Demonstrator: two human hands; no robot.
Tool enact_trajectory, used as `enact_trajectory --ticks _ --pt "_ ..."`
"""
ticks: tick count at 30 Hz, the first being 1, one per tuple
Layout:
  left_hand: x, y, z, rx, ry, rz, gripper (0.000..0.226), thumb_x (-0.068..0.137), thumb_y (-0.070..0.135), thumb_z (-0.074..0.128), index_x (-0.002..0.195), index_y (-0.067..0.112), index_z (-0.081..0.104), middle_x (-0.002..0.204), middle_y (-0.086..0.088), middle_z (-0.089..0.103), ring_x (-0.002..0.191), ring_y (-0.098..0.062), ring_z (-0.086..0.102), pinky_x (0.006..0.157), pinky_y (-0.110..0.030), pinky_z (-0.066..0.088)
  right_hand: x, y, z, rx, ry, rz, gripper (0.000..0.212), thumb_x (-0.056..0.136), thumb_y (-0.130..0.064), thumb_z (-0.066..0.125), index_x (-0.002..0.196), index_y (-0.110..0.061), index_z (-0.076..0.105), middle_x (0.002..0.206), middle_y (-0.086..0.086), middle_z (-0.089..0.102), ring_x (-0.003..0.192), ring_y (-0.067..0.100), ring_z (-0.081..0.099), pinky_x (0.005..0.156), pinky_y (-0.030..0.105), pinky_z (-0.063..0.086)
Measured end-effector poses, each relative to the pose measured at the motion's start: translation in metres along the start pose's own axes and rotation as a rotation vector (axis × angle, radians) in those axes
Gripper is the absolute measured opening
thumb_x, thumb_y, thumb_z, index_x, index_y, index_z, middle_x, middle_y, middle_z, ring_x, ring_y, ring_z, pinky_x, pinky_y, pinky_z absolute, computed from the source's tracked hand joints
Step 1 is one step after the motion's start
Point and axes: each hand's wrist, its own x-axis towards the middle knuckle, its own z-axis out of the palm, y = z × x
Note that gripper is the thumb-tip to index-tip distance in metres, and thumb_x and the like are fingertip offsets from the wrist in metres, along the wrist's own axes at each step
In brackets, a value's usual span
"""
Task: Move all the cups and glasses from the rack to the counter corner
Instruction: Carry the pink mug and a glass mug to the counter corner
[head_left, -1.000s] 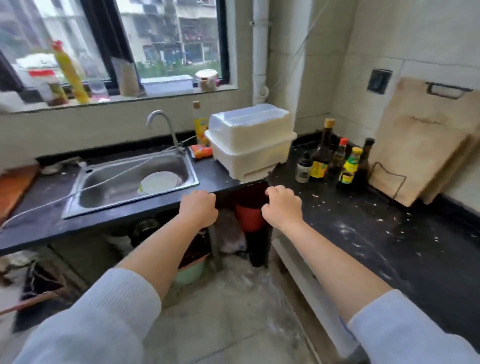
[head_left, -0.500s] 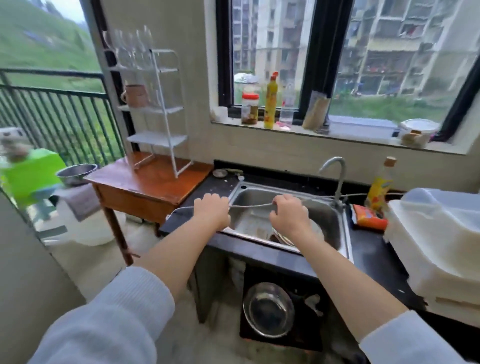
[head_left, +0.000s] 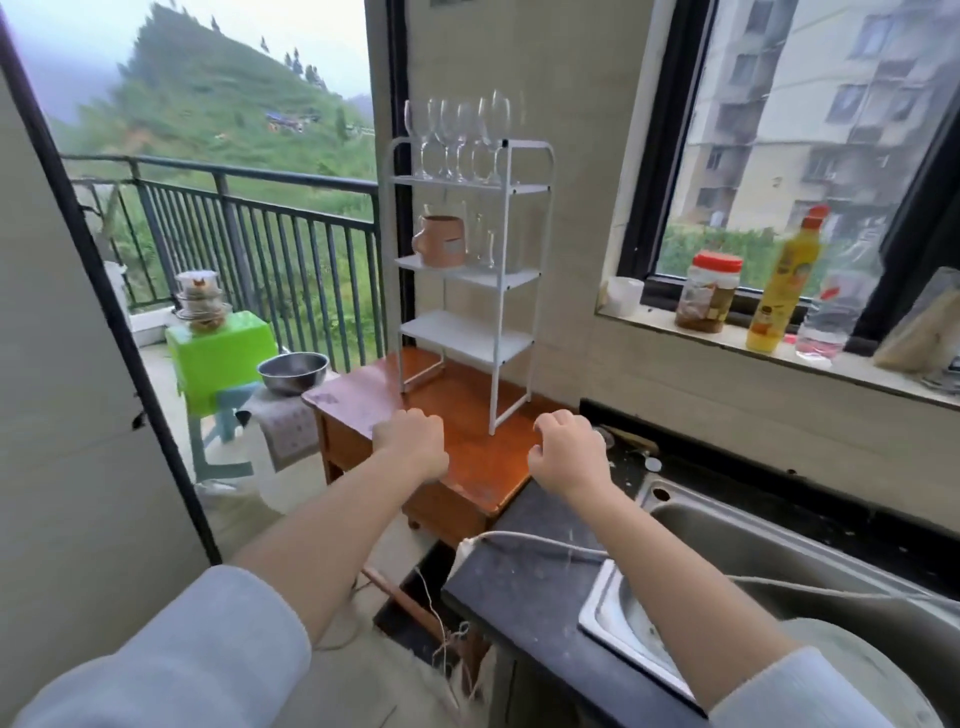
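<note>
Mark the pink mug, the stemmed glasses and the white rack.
pink mug (head_left: 442, 241), head view: middle of its body, second shelf.
stemmed glasses (head_left: 457, 137), head view: bowls of the row on the top shelf.
white rack (head_left: 465, 338), head view: bare lowest shelf.

One rack (head_left: 470, 270), several stemmed glasses (head_left: 457, 137) on top, one mug (head_left: 441, 240), two hands.

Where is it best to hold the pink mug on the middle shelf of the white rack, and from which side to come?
Probably take the pink mug by its handle, which sticks out to the left, coming in from the rack's open front. Clear glasses stand close on its right, so a grip round the body from that side may knock them. Both hands are empty.
</note>
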Motion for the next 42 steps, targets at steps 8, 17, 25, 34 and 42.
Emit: enact_trajectory --ticks 8,17,25,34,42 --pt "0.132 -0.120 -0.018 -0.135 0.023 0.027 0.032 0.087 0.021 0.044 0.113 0.005 0.054 0.119 -0.016 0.055 0.108 -0.031 0.054 0.074 -0.036 0.046 0.154 -0.096 0.031 0.156 0.027 0.000 0.036 0.085 -0.014 0.044 0.118 -0.005 0.053 0.123 0.015 0.056 0.116 0.032 0.046 0.094 0.038 0.040" --pt "0.247 -0.162 -0.009 -0.377 0.064 0.096 0.032 0.086 0.024 0.045 0.112 0.009 0.054 0.119 -0.013 0.056 0.107 -0.030 0.054 0.083 -0.036 0.046 0.286 -0.113 0.036 0.064 0.152 -0.005 0.039 0.085 -0.007 0.044 0.123 0.001 0.048 0.128 0.021 0.051 0.120 0.036 0.042 0.097 0.040 0.039" --pt "0.358 -0.177 -0.038 -0.592 0.171 0.136 0.038 0.087 0.026 0.050 0.122 0.010 0.050 0.124 -0.011 0.056 0.106 -0.026 0.056 0.079 -0.031 0.047 0.401 -0.112 0.029 0.271 0.361 0.194 0.049 0.083 -0.013 0.053 0.128 0.003 0.040 0.135 0.025 0.040 0.124 0.042 0.039 0.098 0.046 0.037" --pt "0.445 -0.153 -0.044 -1.040 0.157 0.215 0.043 0.088 0.026 0.054 0.127 0.010 0.046 0.114 -0.003 0.056 0.090 -0.014 0.054 0.073 -0.019 0.042 0.446 -0.094 0.045 0.587 0.558 0.460 0.054 0.084 -0.008 0.050 0.135 0.000 0.033 0.138 0.020 0.040 0.126 0.032 0.039 0.099 0.029 0.031" --pt "0.480 -0.128 -0.050 -1.298 0.030 0.202 0.022 0.088 0.019 0.048 0.068 0.024 0.043 0.071 0.004 0.048 0.075 -0.018 0.048 0.057 -0.022 0.037 0.457 -0.096 0.033 1.111 0.653 0.612 0.025 0.078 -0.004 0.046 0.058 -0.018 0.042 0.057 0.001 0.040 0.052 0.013 0.035 0.047 0.023 0.029"
